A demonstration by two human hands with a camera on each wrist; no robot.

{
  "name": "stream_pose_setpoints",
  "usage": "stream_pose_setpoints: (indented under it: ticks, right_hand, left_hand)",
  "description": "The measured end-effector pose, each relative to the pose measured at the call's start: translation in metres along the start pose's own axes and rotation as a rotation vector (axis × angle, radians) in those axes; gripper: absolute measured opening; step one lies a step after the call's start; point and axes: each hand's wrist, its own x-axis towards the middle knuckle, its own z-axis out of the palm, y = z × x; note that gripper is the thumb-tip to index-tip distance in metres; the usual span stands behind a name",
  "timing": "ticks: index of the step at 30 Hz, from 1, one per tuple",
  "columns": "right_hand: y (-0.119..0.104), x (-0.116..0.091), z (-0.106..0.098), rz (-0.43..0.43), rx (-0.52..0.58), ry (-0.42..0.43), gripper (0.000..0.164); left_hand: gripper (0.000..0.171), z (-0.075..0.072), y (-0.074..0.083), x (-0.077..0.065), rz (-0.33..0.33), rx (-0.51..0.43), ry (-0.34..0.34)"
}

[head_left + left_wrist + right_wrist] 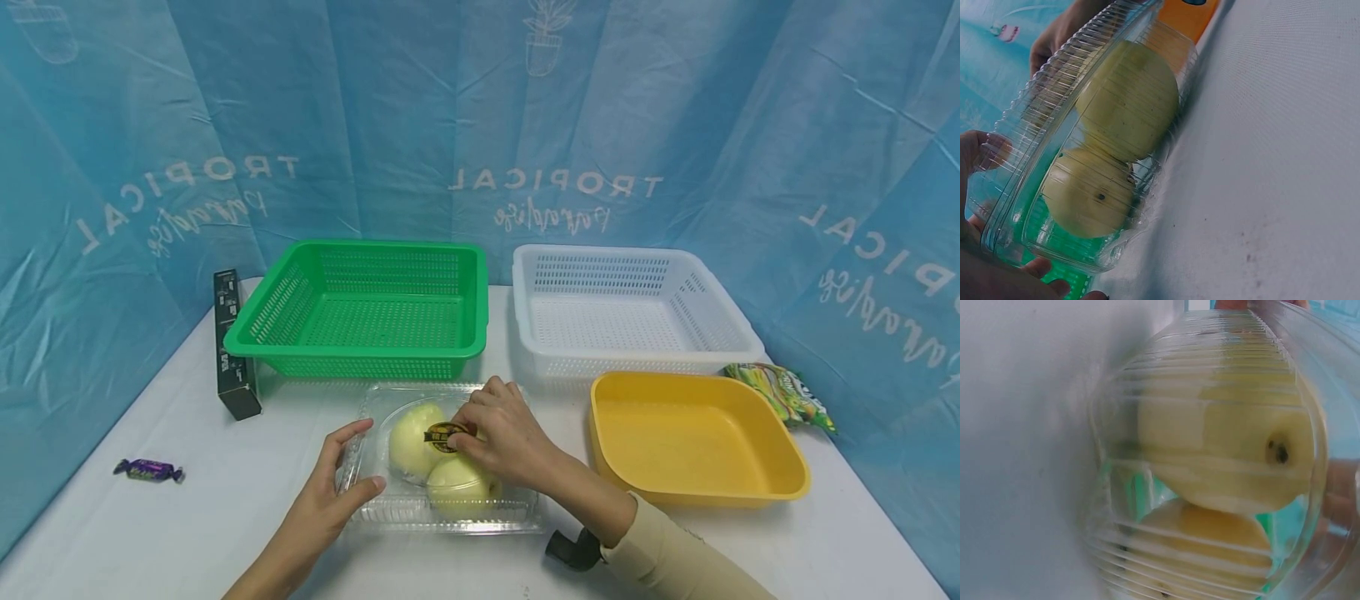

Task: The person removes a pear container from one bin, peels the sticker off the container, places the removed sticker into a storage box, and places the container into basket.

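Observation:
A clear plastic clamshell box sits on the white table in front of me, its lid down. Inside are round, pale yellow-green fruits, also seen through the ribbed side in both wrist views. An oval black-and-gold sticker lies on the lid. At its right end, thumb and curled fingertips of my right hand pinch the sticker. My left hand rests at the box's left edge, thumb and forefinger spread apart; the left wrist view has fingers beside the rim.
Behind the box stand a green basket and a white basket. To the right are a yellow tub and a green snack bag. On the left lie a long black box and a purple wrapped candy.

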Motion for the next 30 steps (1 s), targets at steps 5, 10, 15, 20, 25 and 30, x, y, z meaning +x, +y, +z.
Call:
stream_pose_setpoints:
  ticks: [5,10,15,20,25,30]
  right_hand:
    - [0.0,0.0,0.0,0.004,0.024,0.013,0.012]
    - [0.004,-0.001,-0.001,0.006,0.084,0.02,0.012]
    - [0.006,-0.001,-0.004,0.027,0.177,0.01,0.011]
    - [0.007,-0.001,-0.009,0.048,0.223,0.004,0.01]
    - [0.011,-0.004,-0.016,0.071,0.252,0.037,0.01]
    - [0.016,-0.009,-0.027,0.12,0.267,0.068,0.012]
  left_hand:
    - [0.066,0.0,0.0,0.0,-0.005,-0.002,-0.001]
    - [0.066,-0.001,0.001,0.0,-0.013,-0.007,-0.007]
    - [0.065,-0.001,0.002,0.0,-0.025,-0.008,-0.011]
    - [0.065,-0.001,0.002,0.0,-0.039,-0.004,-0.01]
    - [0.066,-0.001,0.002,0.0,-0.042,-0.008,-0.01]
    - [0.066,-0.001,0.002,0.001,-0.041,-0.004,-0.01]
